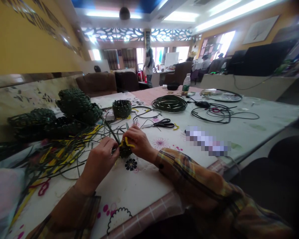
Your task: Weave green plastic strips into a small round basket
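Observation:
Between my two hands is a small dark green woven basket (125,151), low over the tabletop, with yellow strips at its upper edge. My left hand (102,156) pinches its left side, where a long green strip (111,131) sticks up toward the upper left. My right hand (139,141) closes on the basket's right rim beside a yellow strip (129,143). My fingers hide much of the weave. Just beyond my hands lie black-handled scissors (163,123) and a finished-looking small green woven basket (122,108).
Green woven baskets (74,104) are piled at the left, near loose green and yellow strips (62,156). Coiled green strip (169,103) lies farther back, by a plastic bottle (186,84). A blurred-out flat item (206,141) rests at right. People are in the background.

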{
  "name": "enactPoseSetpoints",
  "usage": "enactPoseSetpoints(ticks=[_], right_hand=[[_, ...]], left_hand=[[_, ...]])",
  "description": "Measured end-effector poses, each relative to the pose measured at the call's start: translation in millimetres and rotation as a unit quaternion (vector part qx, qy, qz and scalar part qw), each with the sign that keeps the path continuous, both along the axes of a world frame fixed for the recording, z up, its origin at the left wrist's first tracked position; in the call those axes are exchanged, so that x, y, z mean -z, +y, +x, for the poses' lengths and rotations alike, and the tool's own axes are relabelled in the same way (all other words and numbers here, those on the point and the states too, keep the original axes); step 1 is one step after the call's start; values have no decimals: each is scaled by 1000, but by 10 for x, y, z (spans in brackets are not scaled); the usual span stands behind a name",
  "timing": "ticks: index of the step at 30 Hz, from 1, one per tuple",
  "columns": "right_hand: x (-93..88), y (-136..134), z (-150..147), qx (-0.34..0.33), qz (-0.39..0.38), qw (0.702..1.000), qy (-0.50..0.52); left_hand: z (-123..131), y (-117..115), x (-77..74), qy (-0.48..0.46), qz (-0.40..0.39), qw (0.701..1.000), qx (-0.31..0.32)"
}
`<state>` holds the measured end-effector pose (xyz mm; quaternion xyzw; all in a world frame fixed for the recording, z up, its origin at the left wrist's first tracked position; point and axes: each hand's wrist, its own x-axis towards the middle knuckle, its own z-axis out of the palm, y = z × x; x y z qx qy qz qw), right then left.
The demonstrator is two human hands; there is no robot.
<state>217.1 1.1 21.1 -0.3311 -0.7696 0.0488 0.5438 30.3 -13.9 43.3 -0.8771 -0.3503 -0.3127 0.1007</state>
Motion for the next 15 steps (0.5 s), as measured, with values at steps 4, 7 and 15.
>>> enactPoseSetpoints(ticks=[4,7,15], right_hand=[[23,-34,2,-26,12,999,37],[51,-79,-13,-14,46,999,26],[227,-131,-248,54,239,957,-157]], left_hand=[[-24,41,0,-9,-5,1000,-2],[-58,78,-6,-69,-65,995,-13],[-13,67,85,-185,-84,975,-90]])
